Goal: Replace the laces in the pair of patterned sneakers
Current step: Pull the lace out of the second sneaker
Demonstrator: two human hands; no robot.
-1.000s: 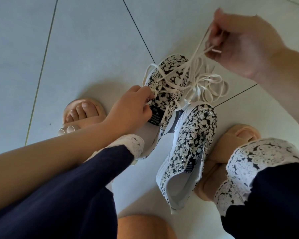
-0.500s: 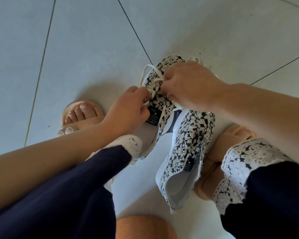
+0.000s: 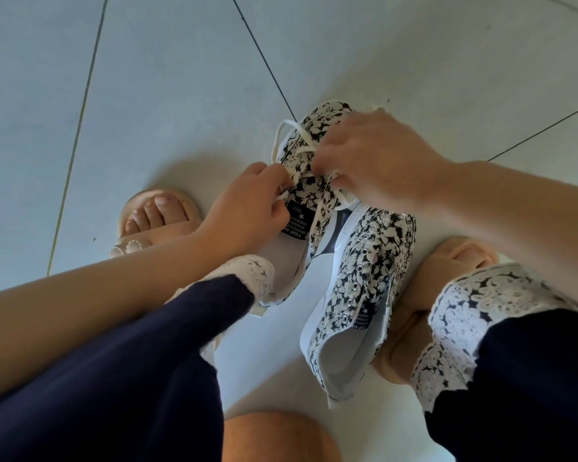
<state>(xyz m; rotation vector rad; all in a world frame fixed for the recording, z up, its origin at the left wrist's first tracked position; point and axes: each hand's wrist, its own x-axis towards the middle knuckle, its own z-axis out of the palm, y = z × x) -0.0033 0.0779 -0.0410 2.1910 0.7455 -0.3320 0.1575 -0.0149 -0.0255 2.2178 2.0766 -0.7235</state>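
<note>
While left fingers (image 3: 268, 182) and right fingers (image 3: 327, 159) pinch flat cream lace (image 3: 282, 126), the floral sneaker (image 3: 319, 124) lies beneath.

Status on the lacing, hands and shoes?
Left hand and right hand both pinch the lace at the far sneaker. Near sneaker unlaced, eyelets bare. Nothing in the way.

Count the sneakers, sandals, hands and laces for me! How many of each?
Sneakers: 2, laced sneaker, bare sneaker
Sandals: 2, left sandal, right sandal
Hands: 2, left hand, right hand
Lace: 1
Total: 7
</note>
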